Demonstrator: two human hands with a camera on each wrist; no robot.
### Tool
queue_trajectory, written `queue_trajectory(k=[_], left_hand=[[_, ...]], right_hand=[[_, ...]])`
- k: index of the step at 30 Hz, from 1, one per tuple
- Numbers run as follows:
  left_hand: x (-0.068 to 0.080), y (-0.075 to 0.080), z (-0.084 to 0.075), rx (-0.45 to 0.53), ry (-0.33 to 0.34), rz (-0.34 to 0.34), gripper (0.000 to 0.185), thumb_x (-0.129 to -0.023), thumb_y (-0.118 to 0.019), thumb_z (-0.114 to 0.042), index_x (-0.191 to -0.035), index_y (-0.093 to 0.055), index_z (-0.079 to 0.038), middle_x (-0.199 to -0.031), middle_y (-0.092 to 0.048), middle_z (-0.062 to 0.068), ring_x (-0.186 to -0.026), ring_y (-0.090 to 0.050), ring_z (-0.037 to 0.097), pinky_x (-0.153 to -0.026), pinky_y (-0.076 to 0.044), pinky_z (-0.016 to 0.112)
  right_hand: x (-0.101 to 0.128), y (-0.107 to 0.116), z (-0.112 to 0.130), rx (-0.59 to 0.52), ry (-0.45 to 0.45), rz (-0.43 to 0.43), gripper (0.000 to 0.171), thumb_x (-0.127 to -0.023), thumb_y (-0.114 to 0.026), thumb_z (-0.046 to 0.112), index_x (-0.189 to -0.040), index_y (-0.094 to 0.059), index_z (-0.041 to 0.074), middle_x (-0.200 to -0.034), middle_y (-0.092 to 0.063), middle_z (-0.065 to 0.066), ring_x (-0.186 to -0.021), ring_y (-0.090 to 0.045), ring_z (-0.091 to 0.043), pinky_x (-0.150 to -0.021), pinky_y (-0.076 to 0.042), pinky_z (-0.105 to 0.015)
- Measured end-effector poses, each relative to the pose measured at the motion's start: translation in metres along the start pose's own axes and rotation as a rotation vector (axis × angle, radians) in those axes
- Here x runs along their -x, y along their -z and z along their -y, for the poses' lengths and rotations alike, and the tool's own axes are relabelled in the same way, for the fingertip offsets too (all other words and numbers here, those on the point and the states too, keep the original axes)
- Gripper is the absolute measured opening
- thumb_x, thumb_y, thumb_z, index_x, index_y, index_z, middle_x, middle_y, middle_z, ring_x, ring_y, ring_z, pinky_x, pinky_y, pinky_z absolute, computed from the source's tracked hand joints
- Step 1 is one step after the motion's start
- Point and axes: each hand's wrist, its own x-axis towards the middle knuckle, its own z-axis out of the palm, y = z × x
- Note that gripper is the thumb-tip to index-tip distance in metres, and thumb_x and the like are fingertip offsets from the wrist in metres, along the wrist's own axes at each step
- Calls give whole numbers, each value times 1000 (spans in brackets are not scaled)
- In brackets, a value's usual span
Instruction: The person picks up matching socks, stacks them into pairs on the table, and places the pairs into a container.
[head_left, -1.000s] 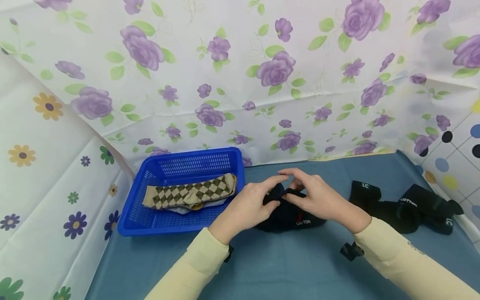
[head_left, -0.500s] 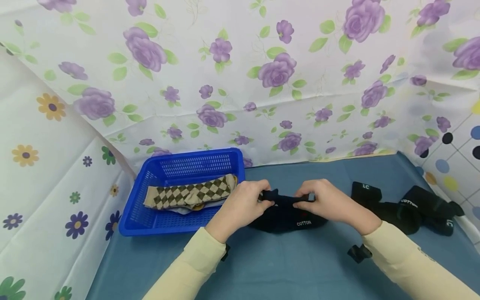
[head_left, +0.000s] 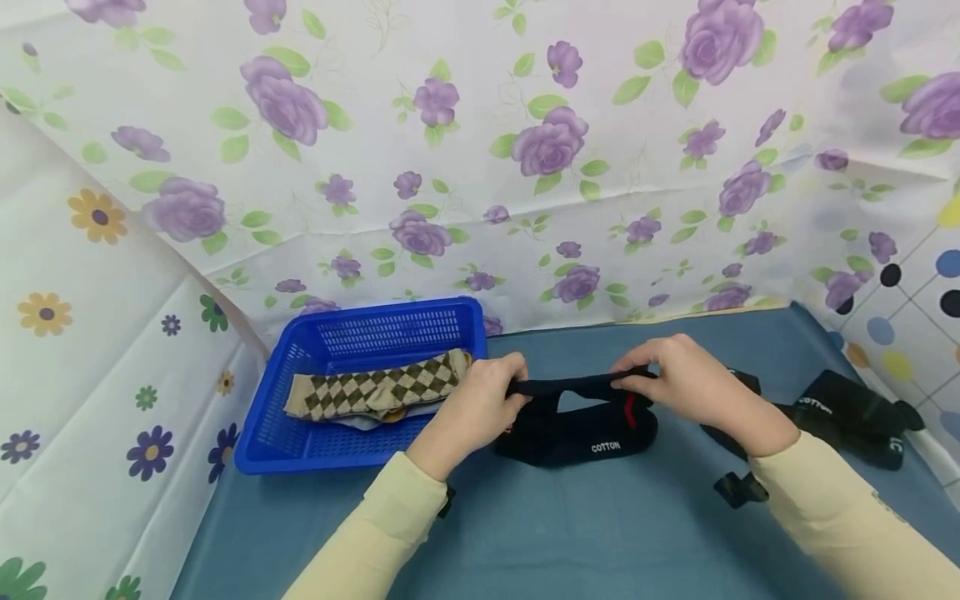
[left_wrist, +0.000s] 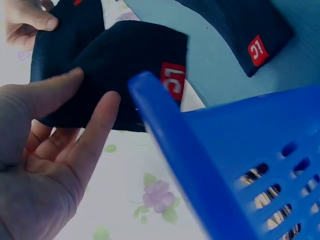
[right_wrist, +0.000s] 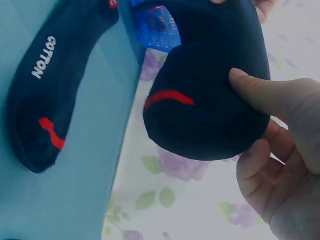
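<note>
While the left hand [head_left: 472, 408] pinches the cuff end and the right hand [head_left: 686, 383] pinches the toe end, a navy sock [head_left: 573, 386] is held stretched just above its mate, the "COTTON" sock [head_left: 592, 433] lying on the blue table [head_left: 585, 533]. Left of it stands a blue basket [head_left: 300, 454] holding an argyle sock [head_left: 375, 387]; more dark socks [head_left: 840, 417] lie right.

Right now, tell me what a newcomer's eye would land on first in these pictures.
First, the two hands at the table's middle: the left hand and right hand pinch a dark sock by its ends, stretched between them just above a second dark sock marked COTTON on the blue cloth. Next, the bright blue basket at the left, holding a brown argyle sock. More dark socks lie in a heap at the right.
</note>
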Motion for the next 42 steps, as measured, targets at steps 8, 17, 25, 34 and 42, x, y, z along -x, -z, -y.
queue_trajectory(k=[8,17,25,34,42], left_hand=[[0,-2,5,51,22,19,22,-86,-66,-9,-106,-61,-17,-99,-67,-1,-88,-63,8,-76,-53,25],[3,-6,6,-119,-6,-61,17,-84,-67,-8,-99,-70,-14,-98,-64,1,-90,-61,11,-75,-54,23],[5,-8,5,-155,-51,-174,19,-89,-56,-4,-99,-67,-14,-99,-67,2,-88,-63,11,-71,-53,21],[13,-25,-8,-356,-215,-256,25,-88,-58,-24,-98,-71,-5,-111,-65,11,-116,-55,24,-98,-46,32],[20,-56,-21,-592,-171,-241,39,-95,-50,-33,-91,-73,-2,-113,-65,12,-118,-55,24,-93,-49,30]], right_hand=[[4,6,-8,-43,-22,-2,19,-90,-63,17,-102,-67,30,-97,-70,8,-65,-60,1,-51,-42,-24],[8,4,-15,0,106,-248,22,-82,-72,17,-95,-69,35,-91,-70,13,-77,-63,1,-57,-50,-21],[17,-3,-25,68,131,-270,28,-75,-77,10,-92,-70,32,-92,-69,13,-87,-66,-7,-68,-55,-27],[23,-24,-39,133,98,-146,22,-76,-76,10,-90,-70,25,-99,-68,4,-95,-64,-17,-73,-55,-35],[25,-41,-44,242,137,-113,20,-72,-78,9,-87,-70,20,-98,-65,2,-94,-62,-16,-73,-54,-34]])
